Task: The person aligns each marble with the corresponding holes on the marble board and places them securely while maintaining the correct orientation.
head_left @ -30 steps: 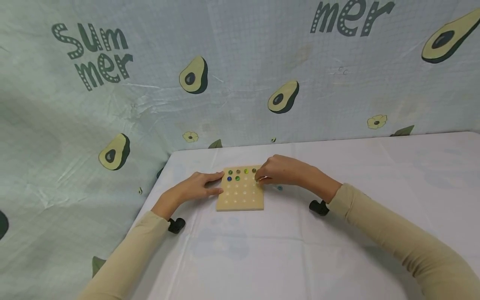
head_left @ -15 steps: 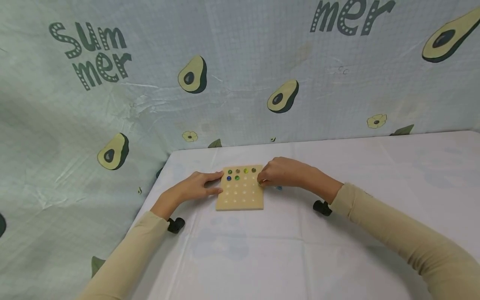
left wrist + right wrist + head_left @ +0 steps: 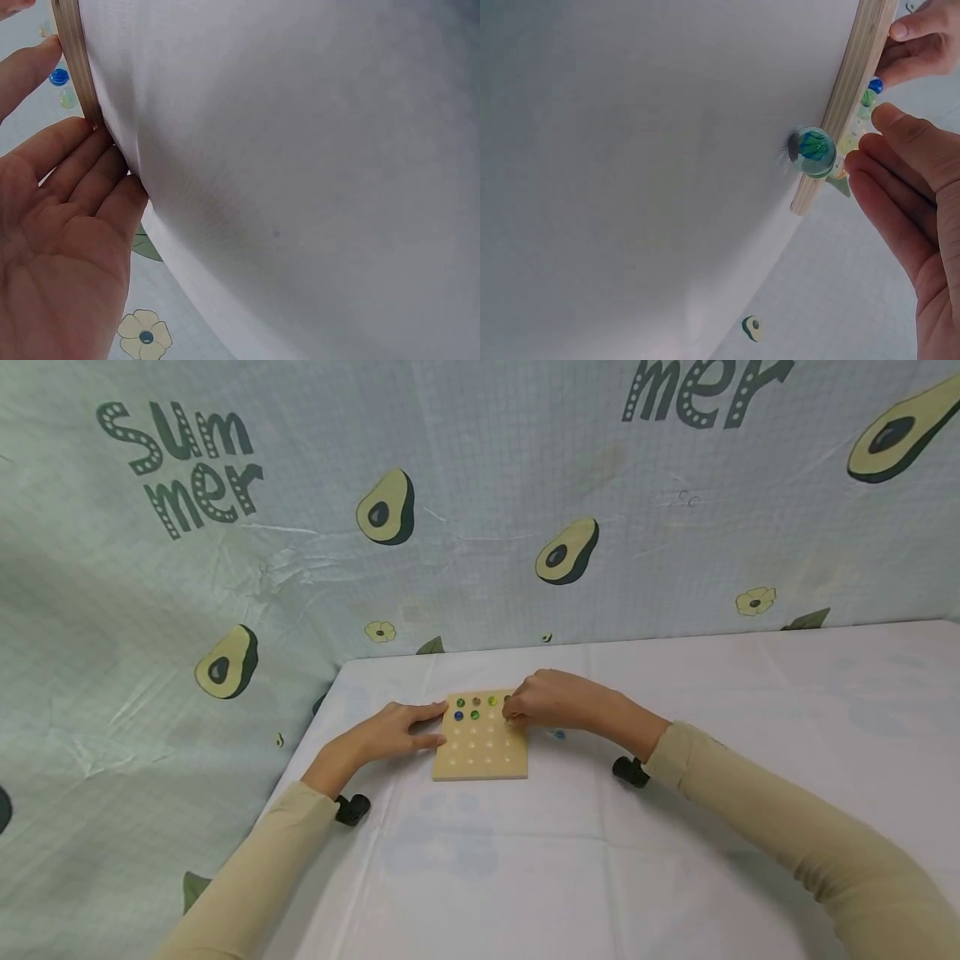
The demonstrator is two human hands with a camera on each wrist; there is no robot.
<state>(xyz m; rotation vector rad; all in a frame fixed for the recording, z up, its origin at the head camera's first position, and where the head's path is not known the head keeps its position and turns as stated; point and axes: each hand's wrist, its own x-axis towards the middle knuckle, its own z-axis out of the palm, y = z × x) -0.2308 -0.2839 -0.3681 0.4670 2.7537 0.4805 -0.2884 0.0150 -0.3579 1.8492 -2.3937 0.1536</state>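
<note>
A square pale wooden board (image 3: 480, 762) with rows of round dimples lies on the white cloth. Glass marbles sit in its back row, among them a yellow one (image 3: 492, 701); a blue marble (image 3: 458, 716) and a green marble (image 3: 475, 715) fill the start of the second row. My left hand (image 3: 395, 729) touches the board's left edge with fingers and thumb spread apart. Over the back right corner is my right hand (image 3: 558, 700), thumb and fingers bent towards each other close to the marbles; I cannot tell whether a marble is between them.
A clear marble with blue-green swirls (image 3: 814, 152) lies on the cloth just right of the board. The white table (image 3: 517, 868) meets a hanging sheet (image 3: 465, 585) printed with avocados. Both wrists wear black cameras.
My right hand first shifts slightly right to the board's edge, then back left over the second row's right end. The left hand and the board stay put.
</note>
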